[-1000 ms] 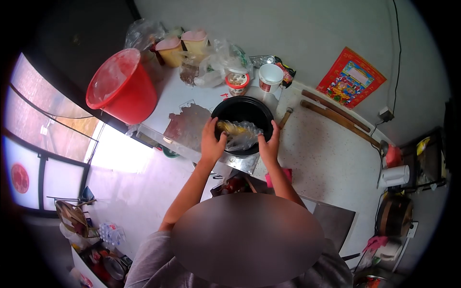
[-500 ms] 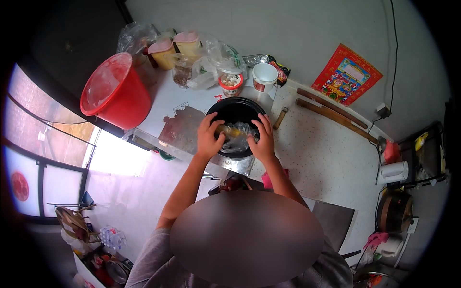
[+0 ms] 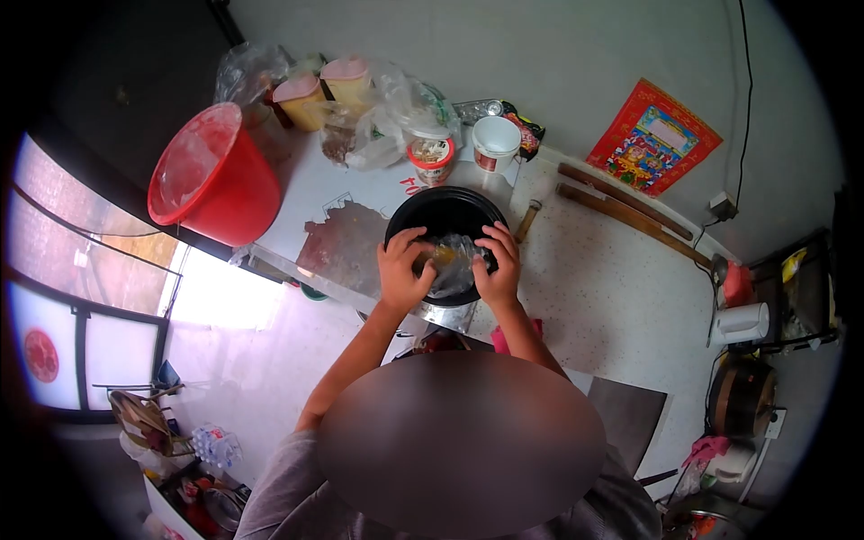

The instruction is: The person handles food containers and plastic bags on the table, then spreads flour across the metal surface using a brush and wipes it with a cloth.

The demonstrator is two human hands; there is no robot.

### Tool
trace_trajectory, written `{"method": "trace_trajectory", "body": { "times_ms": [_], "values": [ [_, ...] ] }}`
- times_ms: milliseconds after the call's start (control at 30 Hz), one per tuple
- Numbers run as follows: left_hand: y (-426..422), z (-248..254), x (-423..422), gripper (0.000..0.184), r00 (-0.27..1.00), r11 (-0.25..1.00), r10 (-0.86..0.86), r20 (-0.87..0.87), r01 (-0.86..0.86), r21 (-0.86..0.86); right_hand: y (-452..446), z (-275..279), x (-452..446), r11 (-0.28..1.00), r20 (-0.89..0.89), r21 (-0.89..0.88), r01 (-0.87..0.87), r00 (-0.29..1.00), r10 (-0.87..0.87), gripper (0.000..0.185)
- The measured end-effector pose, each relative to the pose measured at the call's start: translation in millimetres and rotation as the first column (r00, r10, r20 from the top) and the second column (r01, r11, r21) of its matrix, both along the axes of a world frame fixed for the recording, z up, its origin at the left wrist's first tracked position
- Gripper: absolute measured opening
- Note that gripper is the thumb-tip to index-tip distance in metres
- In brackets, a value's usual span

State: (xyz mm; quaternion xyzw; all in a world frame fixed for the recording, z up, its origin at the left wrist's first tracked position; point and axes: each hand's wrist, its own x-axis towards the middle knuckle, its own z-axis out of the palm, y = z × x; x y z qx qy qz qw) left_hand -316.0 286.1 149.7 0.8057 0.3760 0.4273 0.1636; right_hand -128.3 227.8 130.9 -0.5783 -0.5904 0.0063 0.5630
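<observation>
Left hand [image 3: 405,268], bare: fingers bent and slightly parted over the left side of a deep round black pot [image 3: 441,202], thumb angled inward. Right hand [image 3: 498,265], bare: fingers likewise bent and a little apart at the pot's right side, thumb turned toward its fellow. Clear plastic bag [image 3: 453,284], crumpled, yellowish contents [image 3: 444,256] showing through: inside the pot, between the two thumbs; whether either hand pinches the film cannot be told. Tub with red rim [image 3: 432,173], lidded: just beyond the pot, ahead of the fingertips. White tub [image 3: 495,135], open, upright: beside it, straight ahead of the right fingers. Plastic bags [image 3: 387,130], translucent, heaped: farther ahead of the left fingers. Two yellow canisters [image 3: 301,106] with pinkish lids: beyond and left of that heap. Red bucket [image 3: 256,189], large, tilted in view: well to the left of the left fingers. Wooden handle [image 3: 529,221], short: near the right fingertips, outward of the pot. Two wooden lengths [image 3: 630,220], long, lying by the wall: well to the right. Pink cloth [image 3: 533,333], partly hidden: below the right hand, beside the forearm.
</observation>
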Motion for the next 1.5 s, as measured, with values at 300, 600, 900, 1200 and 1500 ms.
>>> {"method": "trace_trajectory", "body": {
  "times_ms": [300, 600, 900, 1200, 1500],
  "values": [
    [-17.9, 12.8, 44.0, 0.022, 0.997, 0.997, -0.071, -0.002, 0.071, 0.0, -33.7, -0.8, 31.6, 0.995, -0.068, -0.028, 0.094, 0.993, -0.095, 0.024],
    [-56.4, 9.3, 136.2, 0.025, 0.983, 0.983, -0.184, 0.003, 0.184, -0.022, -90.8, 7.3, 114.5, 0.971, 0.018, -0.021, 0.238, 0.971, -0.237, 0.025],
    [-94.9, -6.5, 238.3, 0.023, 0.952, 0.952, -0.303, 0.036, 0.304, -0.022, -150.4, -9.5, 206.8, 0.943, 0.025, -0.052, 0.328, 0.945, -0.327, 0.025],
    [-125.7, -22.6, 281.9, 0.023, 0.939, 0.937, -0.342, 0.026, 0.343, -0.067, -185.9, -24.2, 248.5, 0.931, 0.007, -0.071, 0.357, 0.934, -0.357, 0.024],
    [-130.6, -21.9, 284.7, 0.03, 0.927, 0.928, -0.368, -0.073, 0.361, -0.094, -195.1, -33.4, 253.9, 0.934, -0.01, -0.106, 0.34, 0.939, -0.343, 0.025]
  ]
}}
